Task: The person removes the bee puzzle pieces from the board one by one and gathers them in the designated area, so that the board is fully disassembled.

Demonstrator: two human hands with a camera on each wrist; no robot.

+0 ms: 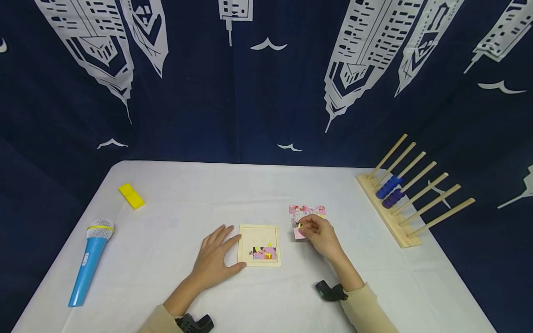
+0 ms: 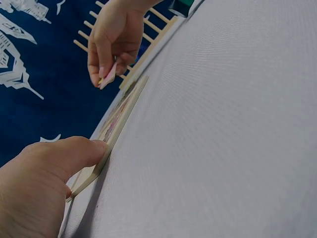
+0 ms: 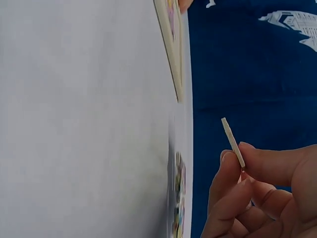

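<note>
A square wooden puzzle tray (image 1: 255, 235) lies on the table, with a few pink puzzle pieces (image 1: 265, 254) set in its lower right part. Along the tray's left side my left hand (image 1: 214, 259) is spread, its thumb and forefinger touching the edge. In the left wrist view the thumb lies on the rim. My right hand (image 1: 324, 237) pinches a thin wooden puzzle piece (image 3: 232, 139) between thumb and fingertips. It is held above the table, and its pink face shows in the left wrist view. Loose pink pieces (image 1: 306, 210) lie beneath and behind that hand, partly hidden by it.
A wooden peg rack (image 1: 387, 210) with blue and purple beads stands at the right. On the left lie a blue toy microphone (image 1: 89, 263) and a yellow block (image 1: 131, 196). A dark blue patterned curtain (image 1: 233, 106) hangs behind the white table (image 1: 187, 194).
</note>
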